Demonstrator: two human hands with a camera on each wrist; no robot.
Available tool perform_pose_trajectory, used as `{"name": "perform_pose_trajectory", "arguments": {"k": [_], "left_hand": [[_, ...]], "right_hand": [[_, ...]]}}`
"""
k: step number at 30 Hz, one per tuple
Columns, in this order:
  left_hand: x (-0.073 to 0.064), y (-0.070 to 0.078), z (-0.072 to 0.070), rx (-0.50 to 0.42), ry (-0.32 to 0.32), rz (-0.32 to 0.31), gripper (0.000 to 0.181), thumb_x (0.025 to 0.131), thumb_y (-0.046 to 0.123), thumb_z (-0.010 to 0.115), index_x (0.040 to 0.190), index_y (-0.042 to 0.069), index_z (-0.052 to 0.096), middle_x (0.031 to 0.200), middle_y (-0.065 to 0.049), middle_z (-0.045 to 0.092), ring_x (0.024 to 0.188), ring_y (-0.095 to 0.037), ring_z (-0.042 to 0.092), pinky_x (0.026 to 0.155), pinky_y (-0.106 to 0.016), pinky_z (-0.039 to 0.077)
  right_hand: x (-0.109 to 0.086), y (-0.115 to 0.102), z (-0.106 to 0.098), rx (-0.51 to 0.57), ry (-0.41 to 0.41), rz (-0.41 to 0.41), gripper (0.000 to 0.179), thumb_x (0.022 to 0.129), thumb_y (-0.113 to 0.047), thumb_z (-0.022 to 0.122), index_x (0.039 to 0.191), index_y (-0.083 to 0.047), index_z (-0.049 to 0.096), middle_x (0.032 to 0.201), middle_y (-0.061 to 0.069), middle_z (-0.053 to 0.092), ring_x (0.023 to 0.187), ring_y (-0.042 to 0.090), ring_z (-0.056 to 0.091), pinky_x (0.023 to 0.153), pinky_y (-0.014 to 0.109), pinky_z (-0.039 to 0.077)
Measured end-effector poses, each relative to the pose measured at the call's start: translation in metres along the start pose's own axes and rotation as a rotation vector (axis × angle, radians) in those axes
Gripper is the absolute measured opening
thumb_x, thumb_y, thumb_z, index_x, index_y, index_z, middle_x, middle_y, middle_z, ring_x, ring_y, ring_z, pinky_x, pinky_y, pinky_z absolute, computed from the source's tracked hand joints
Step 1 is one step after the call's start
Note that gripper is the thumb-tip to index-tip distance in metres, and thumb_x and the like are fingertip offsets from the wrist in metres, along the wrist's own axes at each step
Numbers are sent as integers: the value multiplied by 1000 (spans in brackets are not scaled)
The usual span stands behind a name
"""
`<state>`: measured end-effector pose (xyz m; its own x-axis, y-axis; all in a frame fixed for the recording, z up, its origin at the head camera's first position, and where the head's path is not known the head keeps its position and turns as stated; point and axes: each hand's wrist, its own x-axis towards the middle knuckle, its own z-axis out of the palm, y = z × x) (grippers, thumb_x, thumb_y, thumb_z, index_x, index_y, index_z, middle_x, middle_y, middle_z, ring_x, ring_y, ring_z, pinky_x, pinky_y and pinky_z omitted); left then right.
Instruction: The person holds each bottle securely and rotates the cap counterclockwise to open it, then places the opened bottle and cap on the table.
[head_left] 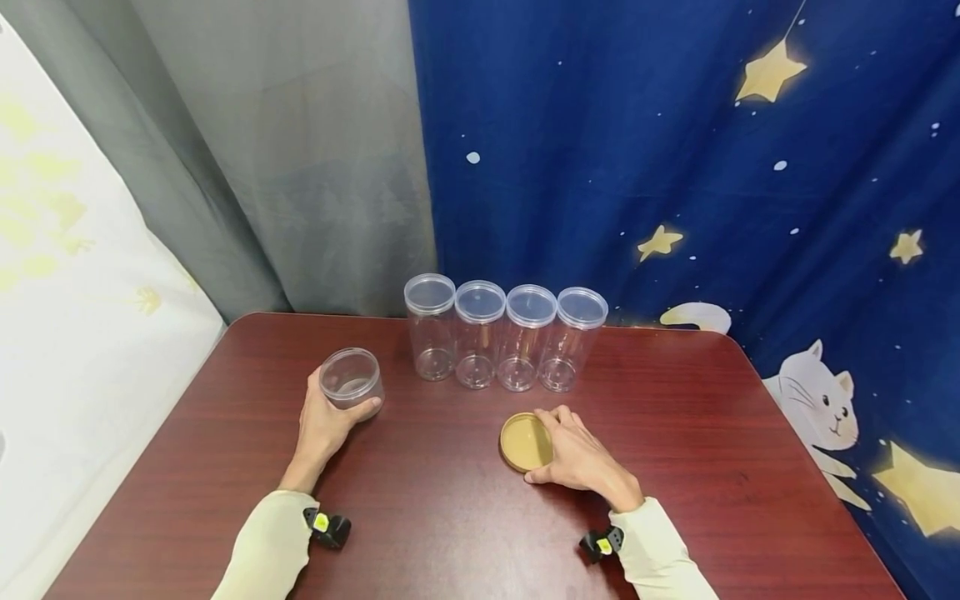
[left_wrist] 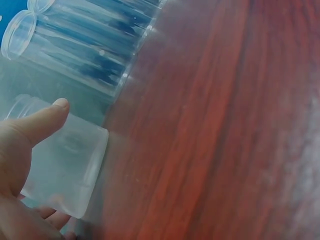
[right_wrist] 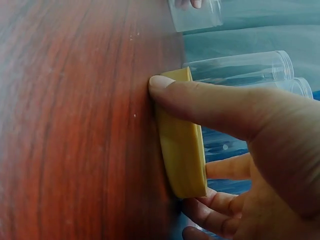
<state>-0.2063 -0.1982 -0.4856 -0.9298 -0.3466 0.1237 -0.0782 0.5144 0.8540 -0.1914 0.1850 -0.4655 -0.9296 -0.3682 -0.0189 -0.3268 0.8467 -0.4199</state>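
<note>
A short, wide clear plastic jar (head_left: pixel 351 377) with an uncovered mouth stands upright at the left of the table. My left hand (head_left: pixel 324 423) grips it from the near left side, thumb across its front; in the left wrist view the thumb (left_wrist: pixel 47 122) lies along the jar wall (left_wrist: pixel 70 160). Right of the table's middle lies a round gold lid (head_left: pixel 522 442), its raised rim facing up. My right hand (head_left: pixel 573 450) holds the lid's edge between thumb and fingers. From the right wrist view, the thumb (right_wrist: pixel 200 102) presses the lid's yellow side (right_wrist: pixel 180 145).
Several tall clear jars with translucent lids stand in a tight row at the back, including a leftmost jar (head_left: pixel 432 333) and a rightmost jar (head_left: pixel 573 337). The reddish-brown table (head_left: pixel 442 517) meets a grey curtain (head_left: pixel 300 167) and a blue starry curtain (head_left: pixel 600 167).
</note>
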Motion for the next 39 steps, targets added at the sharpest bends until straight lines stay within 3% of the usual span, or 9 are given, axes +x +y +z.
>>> {"name": "perform_pose_trajectory", "arguments": {"k": [4, 9, 15, 19, 23, 27, 31, 39], "left_hand": [[0, 1, 1, -16, 4, -15, 108, 72, 25, 89, 153, 14, 20, 149, -17, 40, 131, -41, 44, 104, -58, 33], [-2, 6, 0, -42, 25, 18, 116, 72, 22, 89, 155, 13, 9, 154, -23, 27, 139, -41, 33, 105, -66, 19], [-4, 28, 0, -12, 178, 181, 118, 66, 21, 92, 153, 12, 14, 152, -23, 18, 140, -39, 22, 98, -66, 16], [-7, 53, -1, 15, 201, 303, 103, 70, 21, 90, 149, 8, 25, 152, -20, 21, 141, -36, 21, 102, -65, 15], [-10, 80, 1, 5, 151, 396, 88, 74, 13, 86, 145, 4, 34, 150, -20, 29, 141, -35, 26, 107, -65, 16], [-6, 103, 8, -53, 39, 425, 84, 79, 8, 81, 147, 2, 32, 148, -20, 34, 139, -35, 34, 113, -57, 26], [4, 115, 18, -87, -95, 362, 87, 81, 6, 79, 150, 1, 26, 148, -24, 34, 138, -37, 38, 110, -51, 38], [18, 118, 39, 8, -222, 193, 93, 82, 12, 79, 152, 2, 18, 147, -28, 33, 136, -42, 40, 112, -55, 34]], "right_hand": [[0, 0, -1, 4, 5, -9, 98, 59, -41, 94, 140, -6, 50, 116, 9, 54, 106, 25, 51, 88, 43, 51], [-1, 0, -1, 33, 2, -9, 102, 58, -50, 92, 140, -6, 50, 121, 9, 54, 110, 26, 51, 92, 45, 50], [1, 1, 1, 46, 11, -1, 98, 62, -50, 91, 138, -3, 51, 122, 10, 55, 110, 26, 51, 95, 44, 48], [2, 1, -1, 45, 6, -5, 99, 61, -50, 91, 138, -3, 51, 123, 11, 55, 111, 27, 51, 96, 45, 48], [2, 1, -3, 57, -15, -10, 97, 61, -49, 91, 138, -5, 51, 123, 10, 55, 110, 26, 51, 96, 44, 47], [2, 2, -7, 67, -14, -11, 95, 60, -47, 92, 135, -6, 52, 122, 9, 55, 109, 26, 51, 96, 43, 47], [2, 3, -9, 71, -4, -12, 94, 60, -47, 92, 135, -7, 53, 121, 9, 55, 109, 26, 50, 95, 44, 47], [2, 5, -3, 82, -20, -31, 94, 60, -50, 92, 135, -9, 52, 124, 8, 54, 111, 25, 50, 96, 43, 46]]}}
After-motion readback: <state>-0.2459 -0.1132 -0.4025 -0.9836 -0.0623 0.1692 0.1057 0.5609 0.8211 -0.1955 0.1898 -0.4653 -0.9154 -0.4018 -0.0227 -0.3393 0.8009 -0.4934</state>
